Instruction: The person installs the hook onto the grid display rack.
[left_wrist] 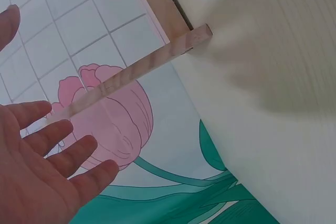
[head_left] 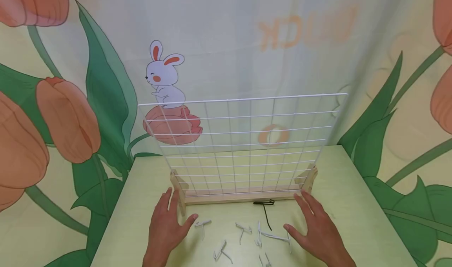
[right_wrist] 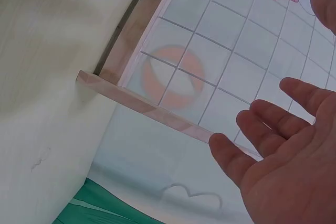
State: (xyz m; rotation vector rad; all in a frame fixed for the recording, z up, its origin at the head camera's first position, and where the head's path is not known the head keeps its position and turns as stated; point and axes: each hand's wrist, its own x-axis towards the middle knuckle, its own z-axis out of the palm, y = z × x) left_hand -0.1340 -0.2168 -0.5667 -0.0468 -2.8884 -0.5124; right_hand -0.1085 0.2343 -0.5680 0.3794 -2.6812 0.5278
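Note:
A white wire grid panel stands upright in a wooden stand on the table. My left hand is spread near the stand's left foot, holding nothing. By the right foot, my right hand is likewise spread, with nothing in its fingers. Between the hands lie several white hooks, among them one near the left thumb and another closer to me. A black hook rests against the stand's front edge. In both wrist views the fingers look apart from the wood.
The pale wooden table reaches back to a curtain printed with tulips and a rabbit. This curtain hangs behind the grid and along both sides. Another white hook lies at the near edge of the head view.

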